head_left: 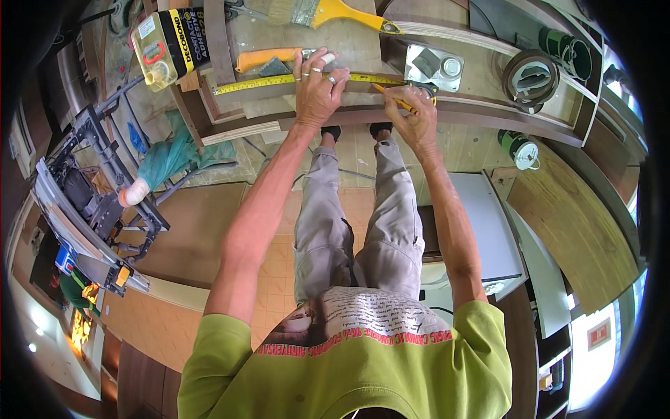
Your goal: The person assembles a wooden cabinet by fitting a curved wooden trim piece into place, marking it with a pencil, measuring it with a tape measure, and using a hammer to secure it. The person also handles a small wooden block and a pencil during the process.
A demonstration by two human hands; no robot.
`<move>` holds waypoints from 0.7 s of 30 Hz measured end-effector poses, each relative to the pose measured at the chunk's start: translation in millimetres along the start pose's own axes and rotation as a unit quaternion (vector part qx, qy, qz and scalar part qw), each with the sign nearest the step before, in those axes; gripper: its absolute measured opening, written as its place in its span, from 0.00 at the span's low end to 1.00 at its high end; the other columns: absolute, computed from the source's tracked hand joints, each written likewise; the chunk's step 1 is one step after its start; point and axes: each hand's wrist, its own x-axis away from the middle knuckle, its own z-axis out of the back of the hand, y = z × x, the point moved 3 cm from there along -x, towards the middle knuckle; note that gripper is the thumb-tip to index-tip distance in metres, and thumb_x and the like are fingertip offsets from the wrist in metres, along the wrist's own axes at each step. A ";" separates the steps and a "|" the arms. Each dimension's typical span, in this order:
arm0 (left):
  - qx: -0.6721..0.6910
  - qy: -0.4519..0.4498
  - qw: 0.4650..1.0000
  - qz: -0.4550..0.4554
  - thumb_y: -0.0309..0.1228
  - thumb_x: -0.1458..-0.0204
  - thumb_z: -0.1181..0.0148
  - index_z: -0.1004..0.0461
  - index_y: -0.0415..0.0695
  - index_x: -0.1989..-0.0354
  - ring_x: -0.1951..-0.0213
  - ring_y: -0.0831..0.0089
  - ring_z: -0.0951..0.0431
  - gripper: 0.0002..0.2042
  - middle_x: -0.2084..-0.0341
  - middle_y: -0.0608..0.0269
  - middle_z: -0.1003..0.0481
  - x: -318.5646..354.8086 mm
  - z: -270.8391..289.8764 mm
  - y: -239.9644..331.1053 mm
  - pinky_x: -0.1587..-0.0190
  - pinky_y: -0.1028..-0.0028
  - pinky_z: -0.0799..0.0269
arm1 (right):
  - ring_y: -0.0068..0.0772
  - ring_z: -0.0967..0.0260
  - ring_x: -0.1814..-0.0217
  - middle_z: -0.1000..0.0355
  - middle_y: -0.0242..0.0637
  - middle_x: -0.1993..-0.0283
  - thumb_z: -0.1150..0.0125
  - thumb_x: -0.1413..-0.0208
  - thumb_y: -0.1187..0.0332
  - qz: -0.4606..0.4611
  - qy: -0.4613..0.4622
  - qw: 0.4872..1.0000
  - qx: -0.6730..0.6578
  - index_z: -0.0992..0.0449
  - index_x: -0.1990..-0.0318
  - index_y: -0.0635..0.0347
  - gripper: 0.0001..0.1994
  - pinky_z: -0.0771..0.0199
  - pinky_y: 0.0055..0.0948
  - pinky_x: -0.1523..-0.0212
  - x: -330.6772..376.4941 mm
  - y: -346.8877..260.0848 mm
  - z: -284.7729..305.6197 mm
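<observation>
A yellow tape measure blade (258, 83) lies stretched along a brown board. My left hand (318, 89) rests over the blade with fingers spread; rings and a white wrap show on them. At the blade's right end sits the tape measure case (426, 89), partly behind my right hand (417, 120). That hand is closed around a yellow pencil (392, 96), its tip pointing left toward the board beside the blade. An orange-handled tool (269, 57) lies just beyond the blade, left of my left hand, with a small dark grey piece (274, 68) against it.
Beyond lie a yellow-handled paintbrush (338, 12), a rectangular metal tin (452, 67) and brown edging rolls (530, 78). An adhesive container (159, 59) stands far left. A green can (520, 148) and wood panel (569, 223) are at right. A framed machine (91, 195) stands left.
</observation>
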 end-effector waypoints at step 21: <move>0.002 -0.007 1.000 0.003 0.29 0.54 0.30 0.21 0.54 0.66 0.40 0.60 0.31 0.07 0.53 0.67 0.26 -0.2 0.1 -0.5 0.32 0.45 0.53 | 0.42 0.28 0.68 0.22 0.38 0.68 0.35 0.54 0.72 -0.005 0.008 1.000 -0.009 0.20 0.65 0.53 0.07 0.33 0.36 0.65 -1.1 -2.7 0.6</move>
